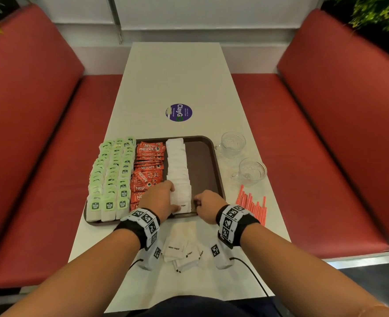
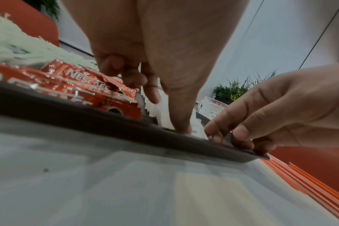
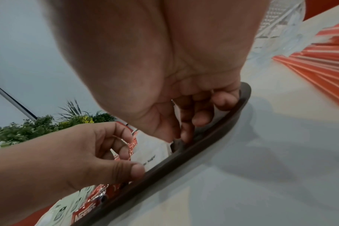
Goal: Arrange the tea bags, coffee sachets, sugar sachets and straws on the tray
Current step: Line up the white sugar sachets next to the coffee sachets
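Note:
On the brown tray [image 1: 205, 161] lie rows of green tea bags [image 1: 111, 175], red coffee sachets [image 1: 147, 168] and one column of white sugar sachets [image 1: 177, 163]. My left hand [image 1: 173, 199] grips the near end of the sugar column: its curled fingers lie along the column's left side and its thumb [image 2: 182, 119] presses the nearest sachet [image 3: 151, 152] by the tray rim [image 3: 184, 154]. My right hand [image 1: 197, 203] has curled fingers, with the tips on the tray floor at that sachet's right edge; nothing shows in it. More loose sugar sachets [image 1: 182, 250] lie on the table between my wrists. Orange straws [image 1: 253, 204] lie right of the tray.
Two glass cups [image 1: 232, 144] [image 1: 252, 171] stand right of the tray, behind the straws. A round purple sticker [image 1: 179, 112] marks the white table beyond the tray. Red bench seats run along both sides. The tray's right strip is bare.

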Available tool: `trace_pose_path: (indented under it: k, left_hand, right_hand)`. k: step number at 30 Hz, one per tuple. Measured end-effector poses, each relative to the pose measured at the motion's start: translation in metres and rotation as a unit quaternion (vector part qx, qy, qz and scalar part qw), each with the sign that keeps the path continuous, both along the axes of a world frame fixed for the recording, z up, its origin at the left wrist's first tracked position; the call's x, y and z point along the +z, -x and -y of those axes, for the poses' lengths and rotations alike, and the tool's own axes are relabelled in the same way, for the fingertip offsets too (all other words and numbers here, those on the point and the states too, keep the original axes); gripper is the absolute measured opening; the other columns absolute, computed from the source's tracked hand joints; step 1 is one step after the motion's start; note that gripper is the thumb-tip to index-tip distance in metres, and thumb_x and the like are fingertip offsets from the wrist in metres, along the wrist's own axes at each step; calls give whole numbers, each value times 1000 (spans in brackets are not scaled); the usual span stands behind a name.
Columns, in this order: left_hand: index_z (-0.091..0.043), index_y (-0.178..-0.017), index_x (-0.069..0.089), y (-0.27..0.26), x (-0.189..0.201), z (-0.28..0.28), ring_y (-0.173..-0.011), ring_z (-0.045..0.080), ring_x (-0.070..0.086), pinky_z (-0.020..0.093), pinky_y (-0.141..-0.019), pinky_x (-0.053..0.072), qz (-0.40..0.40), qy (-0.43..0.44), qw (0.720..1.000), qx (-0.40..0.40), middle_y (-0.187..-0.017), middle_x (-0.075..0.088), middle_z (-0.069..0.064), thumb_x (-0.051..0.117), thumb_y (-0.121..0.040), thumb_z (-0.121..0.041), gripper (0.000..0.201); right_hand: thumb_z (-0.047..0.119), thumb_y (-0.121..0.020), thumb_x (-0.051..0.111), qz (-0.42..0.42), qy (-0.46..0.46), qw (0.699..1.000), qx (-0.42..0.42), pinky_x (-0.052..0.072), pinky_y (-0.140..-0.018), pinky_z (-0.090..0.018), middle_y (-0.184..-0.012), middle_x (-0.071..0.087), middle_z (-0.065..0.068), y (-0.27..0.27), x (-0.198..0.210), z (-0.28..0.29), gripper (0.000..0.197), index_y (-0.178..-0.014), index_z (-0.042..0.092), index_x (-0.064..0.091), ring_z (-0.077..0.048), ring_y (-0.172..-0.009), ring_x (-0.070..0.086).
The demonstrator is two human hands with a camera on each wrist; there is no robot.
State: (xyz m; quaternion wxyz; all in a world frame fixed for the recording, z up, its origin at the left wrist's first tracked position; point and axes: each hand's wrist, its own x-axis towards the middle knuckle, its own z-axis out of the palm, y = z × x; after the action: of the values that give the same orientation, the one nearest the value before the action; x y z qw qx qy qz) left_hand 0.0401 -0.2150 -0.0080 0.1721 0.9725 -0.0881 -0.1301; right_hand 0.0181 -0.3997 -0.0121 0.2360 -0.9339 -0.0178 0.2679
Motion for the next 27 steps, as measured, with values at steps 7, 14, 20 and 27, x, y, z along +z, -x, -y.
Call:
trace_pose_path:
  k: [7,14,20,27]
  left_hand:
    - [-25,-95,49,-2,-9,4,-83,21,58,34,-72,50,-5,-87,995,-44,-87,63,-1,75,-80,-47,37]
    - [-27,-94,53,-9,3,7,-89,20,59,36,-82,51,-2,-96,994,-56,-95,64,-3,70,-83,-51,31]
    - [-29,-100,63,15,23,-13,-85,11,57,28,-76,48,-27,-4,988,-155,-93,61,-11,70,-86,-41,20]
    - [-31,-121,61,53,14,-26,-104,11,55,26,-81,41,-99,-88,947,-292,-116,61,-13,76,-78,-48,48]
  right_hand:
    - [10,-88,52,-7,17,999,39,57,-80,-34,-107,59,-10,-3,-10,-8,24,-106,12,69,-26,-87,63]
    - [18,-88,55,-1,15,999,37,56,-78,-34,-105,61,-8,-2,-5,-6,17,-102,15,65,-27,-85,63]
    - [37,-86,70,65,-32,997,32,51,-85,-33,-109,58,-1,23,18,0,36,-116,19,61,-20,-97,59]
    - [56,-69,82,8,6,987,159,53,-77,-36,-100,61,3,54,23,-12,54,-104,22,61,-18,-88,58]
